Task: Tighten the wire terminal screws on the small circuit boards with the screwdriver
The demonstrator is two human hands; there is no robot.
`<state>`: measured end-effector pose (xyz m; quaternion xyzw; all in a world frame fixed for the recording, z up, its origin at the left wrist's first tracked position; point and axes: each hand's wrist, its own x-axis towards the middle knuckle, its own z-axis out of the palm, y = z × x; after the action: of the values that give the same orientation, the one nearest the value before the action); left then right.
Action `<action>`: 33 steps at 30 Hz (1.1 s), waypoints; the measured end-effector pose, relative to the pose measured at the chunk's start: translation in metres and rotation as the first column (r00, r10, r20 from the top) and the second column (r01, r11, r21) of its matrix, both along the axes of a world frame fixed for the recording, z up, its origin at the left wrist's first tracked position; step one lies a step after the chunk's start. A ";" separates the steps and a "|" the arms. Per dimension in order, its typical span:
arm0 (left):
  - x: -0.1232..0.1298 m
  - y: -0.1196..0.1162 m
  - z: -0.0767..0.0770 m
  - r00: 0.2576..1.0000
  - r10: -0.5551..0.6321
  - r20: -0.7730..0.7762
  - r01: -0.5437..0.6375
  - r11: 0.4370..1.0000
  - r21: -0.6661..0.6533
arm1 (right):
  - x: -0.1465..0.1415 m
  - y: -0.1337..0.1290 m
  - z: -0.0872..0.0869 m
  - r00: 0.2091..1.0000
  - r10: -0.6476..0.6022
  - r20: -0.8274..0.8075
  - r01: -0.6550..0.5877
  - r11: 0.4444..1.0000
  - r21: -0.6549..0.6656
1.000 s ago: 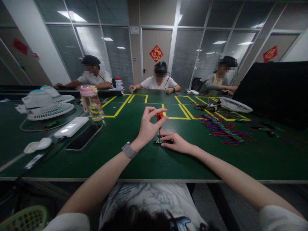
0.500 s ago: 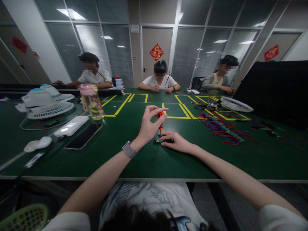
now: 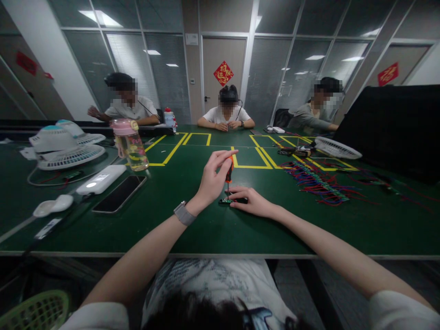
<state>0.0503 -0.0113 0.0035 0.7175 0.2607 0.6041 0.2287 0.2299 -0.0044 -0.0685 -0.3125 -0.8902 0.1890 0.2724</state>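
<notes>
In the head view, the left hand [image 3: 211,182] holds a screwdriver [image 3: 229,176] with an orange and black handle, thumb and fingers drawn in narrow around its upper part and one finger stretched out over the top. The tool stands roughly upright, its thin shaft running down to a small circuit board [image 3: 225,201]; whether the tip sits in a screw is too small to tell. The right hand [image 3: 256,203] lies low on the tabletop [image 3: 206,236], thumb on the near side of the board and fingers on the far side, a narrow hold with a dark piece showing beneath the fingers.

The board lies on the tabletop in front of the person, between the bottle [image 3: 132,149] and phone [image 3: 119,195] on the left and the wired boards [image 3: 319,183] on the right. It looks light, stiff and rather fragile, likely to skid or turn on the smooth surface if pressed off-centre; its edges seem the best place to hold it, away from the small parts on top. The screwdriver looks light and rigid, its thick handle offering the surer grip, while the slender shaft would probably slip if pushed at a slant.
</notes>
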 end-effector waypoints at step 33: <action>0.002 -0.001 -0.002 0.999 0.029 0.029 -0.030 0.999 0.016 | 0.000 0.001 -0.002 1.000 -0.002 0.016 0.002 0.999 0.039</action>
<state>0.0519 -0.0127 0.0016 0.7067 0.2628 0.6198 0.2175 0.2302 -0.0034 -0.0702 -0.3095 -0.8955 0.1689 0.2715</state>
